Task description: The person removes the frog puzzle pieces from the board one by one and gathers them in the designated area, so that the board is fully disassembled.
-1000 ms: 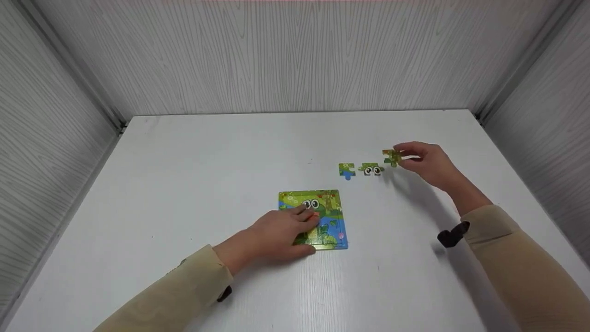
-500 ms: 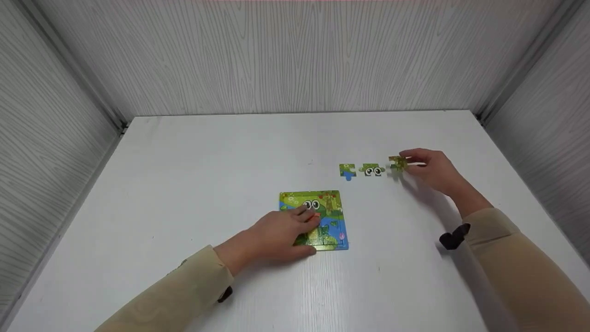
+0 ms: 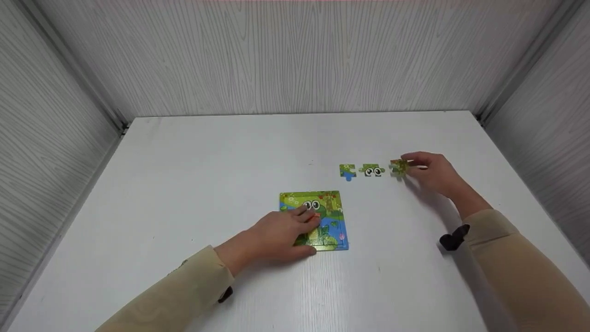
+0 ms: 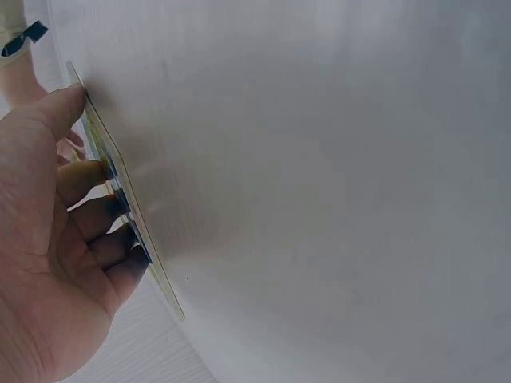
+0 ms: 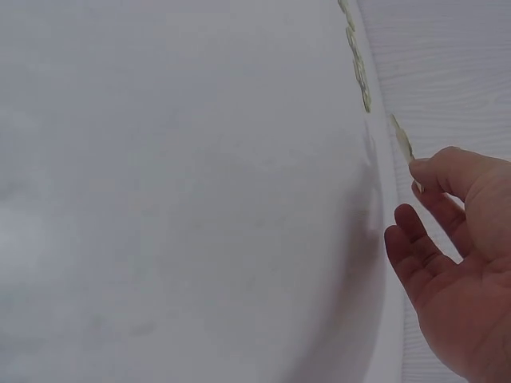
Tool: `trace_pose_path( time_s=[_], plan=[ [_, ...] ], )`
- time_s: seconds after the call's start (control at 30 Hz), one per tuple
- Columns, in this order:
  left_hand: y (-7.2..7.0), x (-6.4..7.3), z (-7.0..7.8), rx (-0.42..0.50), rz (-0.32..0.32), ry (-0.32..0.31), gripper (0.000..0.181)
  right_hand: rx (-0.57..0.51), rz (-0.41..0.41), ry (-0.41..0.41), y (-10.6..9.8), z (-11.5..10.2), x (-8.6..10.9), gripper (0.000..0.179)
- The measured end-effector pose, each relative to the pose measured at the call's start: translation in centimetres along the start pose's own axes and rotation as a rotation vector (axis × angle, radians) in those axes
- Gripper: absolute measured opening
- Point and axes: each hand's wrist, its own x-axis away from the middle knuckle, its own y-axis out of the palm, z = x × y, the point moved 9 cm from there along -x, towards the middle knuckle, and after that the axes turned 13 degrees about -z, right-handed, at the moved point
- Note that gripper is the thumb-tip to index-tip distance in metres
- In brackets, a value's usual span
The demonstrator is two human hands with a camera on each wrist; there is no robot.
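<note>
We are looking down on a white table point(image 3: 207, 157), with our two hands reaching in from the lower corners. Near the middle of it lies a square puzzle board point(image 3: 331, 228), showing a green cartoon frog with big white eyes against green and blue scenery. Our left hand point(image 3: 279, 233) rests on the left and lower part of this board, palm down, covering some of the frog. Its fingers are extended across the picture, with the fingertips touching the surface, and the thumb is spread away from them, lying at the board's near edge. Farther back and to the right, our right hand point(image 3: 431, 173) pinches a puzzle piece point(image 3: 397, 168) by its right side, between the thumb and a finger. The right wrist view shows the remaining fingers loosely curved and apart from the piece, which appears raised off the table. It is mostly green, with some reddish orange at the top. Just to its left, lying flat on the table, is an eye piece point(image 3: 372, 170), green with two round cartoon eyes. Beside that lies a green-and-blue piece point(image 3: 347, 170), its blue tab pointing toward us. Together the three make a short row behind the board and off to its right. Both arms wear beige sleeves point(image 3: 511, 258), and a black device point(image 3: 454, 237) sits at the right cuff. A pale wood-grain wall point(image 3: 295, 55) rises behind the table.
</note>
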Motion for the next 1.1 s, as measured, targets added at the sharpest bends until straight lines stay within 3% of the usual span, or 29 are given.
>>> trace_pose_path(
  time_s=[1.1],
  plan=[
    [0.1, -0.1, -0.1, -0.007, -0.002, -0.005, 0.075, 0.036, -0.032, 0.009, 0.7, 1.5, -0.9, 0.045]
  ],
)
